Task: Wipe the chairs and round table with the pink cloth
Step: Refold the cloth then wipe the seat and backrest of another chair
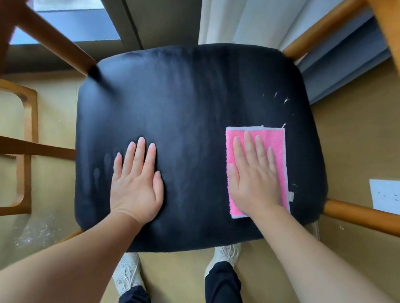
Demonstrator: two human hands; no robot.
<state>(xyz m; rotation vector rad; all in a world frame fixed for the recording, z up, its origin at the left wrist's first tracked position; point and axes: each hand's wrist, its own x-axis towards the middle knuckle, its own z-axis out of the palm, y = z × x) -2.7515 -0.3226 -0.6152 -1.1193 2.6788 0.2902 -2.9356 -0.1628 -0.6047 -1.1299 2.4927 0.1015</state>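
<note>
The pink cloth (pixel 279 146) is lying folded on the right side of the black chair seat (pixel 187 99). I am pressing it flat under my right grip (pixel 254 175), fingers straight, so its whole face is rubbing. My left grip (pixel 137 181) is resting palm down, fingers relaxed, further left, likely steadying the seat.

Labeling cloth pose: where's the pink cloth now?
Head view: the pink cloth lies flat on the right part of the black seat, pressed under the right hand.
</note>
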